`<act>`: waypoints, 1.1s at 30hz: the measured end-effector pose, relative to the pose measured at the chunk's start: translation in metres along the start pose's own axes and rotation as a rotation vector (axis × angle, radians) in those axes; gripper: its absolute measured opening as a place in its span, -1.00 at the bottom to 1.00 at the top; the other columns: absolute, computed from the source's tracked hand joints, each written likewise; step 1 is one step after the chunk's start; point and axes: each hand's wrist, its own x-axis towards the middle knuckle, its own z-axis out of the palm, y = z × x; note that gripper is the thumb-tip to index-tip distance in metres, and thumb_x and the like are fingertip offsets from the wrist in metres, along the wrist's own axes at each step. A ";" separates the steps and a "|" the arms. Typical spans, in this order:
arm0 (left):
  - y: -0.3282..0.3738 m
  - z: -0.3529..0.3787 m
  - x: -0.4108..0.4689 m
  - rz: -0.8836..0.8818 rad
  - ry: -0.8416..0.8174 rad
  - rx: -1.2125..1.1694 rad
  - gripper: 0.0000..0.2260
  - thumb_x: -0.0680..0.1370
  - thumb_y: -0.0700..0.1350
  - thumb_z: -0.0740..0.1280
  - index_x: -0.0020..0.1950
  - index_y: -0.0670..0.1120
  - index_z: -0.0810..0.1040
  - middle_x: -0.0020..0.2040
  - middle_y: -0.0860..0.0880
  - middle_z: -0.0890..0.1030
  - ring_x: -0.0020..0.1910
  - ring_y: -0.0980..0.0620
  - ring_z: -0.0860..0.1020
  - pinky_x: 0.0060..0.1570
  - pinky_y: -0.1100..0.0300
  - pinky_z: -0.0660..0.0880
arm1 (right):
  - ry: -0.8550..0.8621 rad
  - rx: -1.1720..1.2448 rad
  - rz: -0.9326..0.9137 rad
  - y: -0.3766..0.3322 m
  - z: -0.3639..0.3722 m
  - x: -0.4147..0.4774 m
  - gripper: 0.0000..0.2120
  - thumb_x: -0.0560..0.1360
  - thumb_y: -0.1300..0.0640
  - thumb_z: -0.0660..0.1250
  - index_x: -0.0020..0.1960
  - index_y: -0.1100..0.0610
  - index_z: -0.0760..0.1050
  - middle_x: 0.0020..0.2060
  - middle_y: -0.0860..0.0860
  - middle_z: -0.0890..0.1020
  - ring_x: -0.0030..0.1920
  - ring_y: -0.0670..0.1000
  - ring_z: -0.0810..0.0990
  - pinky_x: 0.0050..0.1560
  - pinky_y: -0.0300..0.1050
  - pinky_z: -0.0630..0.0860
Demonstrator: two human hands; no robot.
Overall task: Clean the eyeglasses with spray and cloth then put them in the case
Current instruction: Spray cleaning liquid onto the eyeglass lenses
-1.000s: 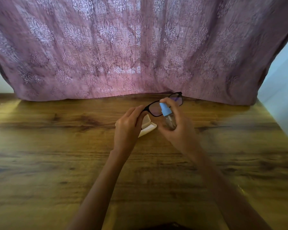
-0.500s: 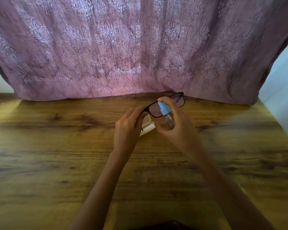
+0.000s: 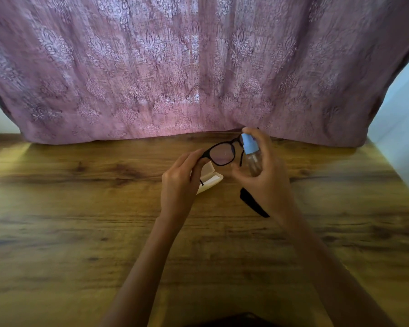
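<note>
Eyeglasses above the counter, 1 corner pinched in the grip of the left hand, as the right hand wraps a spray bottle at the lens. Spraying appears underway; wiping with the dark cloth and the white case are not yet done.

Wooden table, brown with dark grain streaks and a yellowish sheen at both ends, filling the lower half of the view. Behind it, reaching down to the far edge, a dusty-pink curtain with a pale floral pattern, hanging in folds. Pale wall right of the curtain; something dark at the bottom edge, too cut off to tell.
</note>
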 end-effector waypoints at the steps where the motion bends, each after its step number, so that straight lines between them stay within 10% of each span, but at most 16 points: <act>1: 0.000 0.000 0.000 -0.005 0.000 -0.006 -0.78 0.58 -0.14 0.29 0.12 -0.22 0.62 -0.04 -0.06 0.68 -0.16 0.13 0.60 -0.23 0.21 0.57 | 0.007 0.006 0.017 0.002 -0.004 0.001 -0.41 0.41 0.13 0.49 0.37 0.04 0.34 -0.15 -0.10 0.51 -0.32 0.00 0.50 -0.35 -0.16 0.53; 10: 0.000 -0.003 -0.007 -0.022 -0.002 -0.019 -0.76 0.58 -0.12 0.28 0.12 -0.23 0.62 -0.04 -0.08 0.68 -0.14 0.14 0.59 -0.19 0.26 0.57 | -0.004 -0.164 0.059 0.016 -0.019 0.006 -0.47 0.41 0.23 0.48 0.30 0.01 0.38 -0.32 -0.10 0.47 -0.36 -0.17 0.47 -0.39 -0.45 0.36; 30: -0.002 -0.003 -0.012 -0.037 -0.004 -0.045 -0.76 0.58 -0.13 0.27 0.14 -0.22 0.62 -0.02 -0.06 0.68 -0.12 0.22 0.57 -0.20 0.19 0.60 | 0.149 -0.057 0.096 0.022 -0.012 -0.007 -0.49 0.43 0.26 0.43 0.30 -0.01 0.36 -0.38 -0.16 0.46 -0.44 -0.12 0.50 -0.41 -0.40 0.43; 33: -0.002 -0.003 -0.012 -0.051 -0.010 -0.045 -0.76 0.58 -0.12 0.27 0.14 -0.21 0.62 -0.02 -0.06 0.68 -0.13 0.16 0.60 -0.21 0.15 0.61 | 0.206 0.064 0.181 0.033 -0.015 -0.007 -0.57 0.51 0.27 0.29 0.33 0.03 0.33 -0.43 -0.04 0.42 -0.50 -0.12 0.39 -0.51 -0.15 0.43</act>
